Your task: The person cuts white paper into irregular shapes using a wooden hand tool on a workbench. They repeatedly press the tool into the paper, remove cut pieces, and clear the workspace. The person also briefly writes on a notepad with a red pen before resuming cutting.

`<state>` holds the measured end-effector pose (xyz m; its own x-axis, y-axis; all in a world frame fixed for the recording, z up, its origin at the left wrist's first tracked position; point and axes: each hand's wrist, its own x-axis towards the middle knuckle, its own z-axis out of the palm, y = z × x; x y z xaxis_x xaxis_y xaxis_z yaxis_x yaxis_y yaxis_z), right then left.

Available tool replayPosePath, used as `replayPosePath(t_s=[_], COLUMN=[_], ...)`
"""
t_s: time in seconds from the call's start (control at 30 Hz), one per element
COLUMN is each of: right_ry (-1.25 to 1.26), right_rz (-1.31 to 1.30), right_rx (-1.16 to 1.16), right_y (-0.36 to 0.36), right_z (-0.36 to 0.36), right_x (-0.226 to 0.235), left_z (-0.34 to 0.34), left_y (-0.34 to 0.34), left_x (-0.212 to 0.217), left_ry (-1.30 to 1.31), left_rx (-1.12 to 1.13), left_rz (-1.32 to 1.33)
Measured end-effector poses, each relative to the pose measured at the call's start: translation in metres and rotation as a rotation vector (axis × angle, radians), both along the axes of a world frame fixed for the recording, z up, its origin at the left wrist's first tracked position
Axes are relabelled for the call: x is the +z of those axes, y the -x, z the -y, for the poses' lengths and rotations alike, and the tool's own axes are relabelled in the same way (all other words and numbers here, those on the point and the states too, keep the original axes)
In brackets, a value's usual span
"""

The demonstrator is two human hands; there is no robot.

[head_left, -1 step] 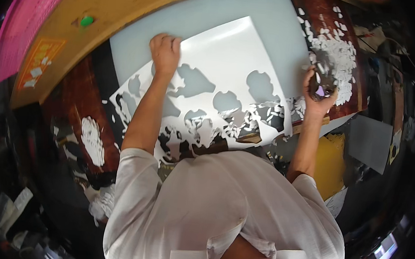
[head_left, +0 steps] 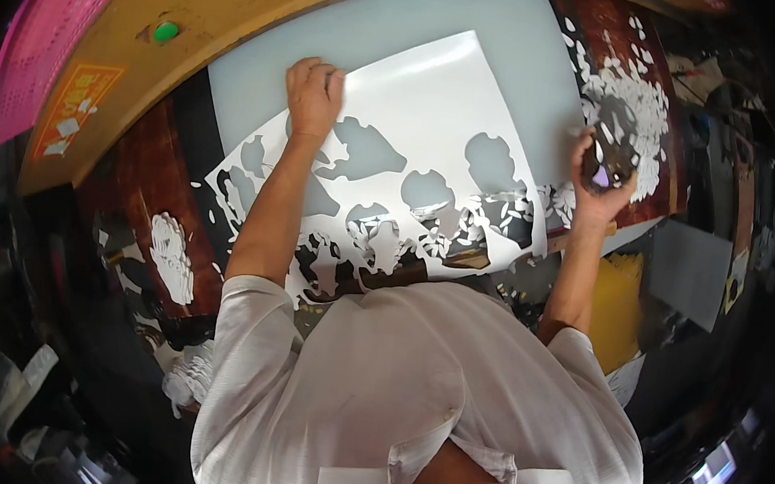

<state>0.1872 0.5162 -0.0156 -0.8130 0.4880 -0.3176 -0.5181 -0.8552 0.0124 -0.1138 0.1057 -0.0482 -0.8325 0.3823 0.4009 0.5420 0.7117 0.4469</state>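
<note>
Resting the left hand (head_left: 314,99), curled, at eleven o'clock against the edge of a holed white sheet (head_left: 438,82) lying toward twelve; cannot tell whether pinching it. Hiding part beneath the forearm (head_left: 278,207). Gripping a dark rounded object (head_left: 612,158), blurred, in the right hand (head_left: 601,200) at two o'clock.
</note>
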Motion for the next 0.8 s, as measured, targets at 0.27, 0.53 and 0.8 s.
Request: replayPosePath(t_s=[0.27,0.53,0.8], right_ry=[-0.264,-0.277,-1.76], right_rz=[0.459,0.439,0.794], right_rx=[0.152,0.304,0.202], right_y=[-0.011,-0.005,0.027], right_z=[-0.035,-0.004,0.047], right_x=[0.048,0.04,0.07], left_z=[0.007,-0.048,-0.016], left_y=[-0.042,-0.054,-0.054], left_x=[0.003,0.0,-0.001], left_ry=[0.288,0.223,0.155], left_rx=[0.199,0.194,0.006], left_rz=[-0.024,0.042,0.15])
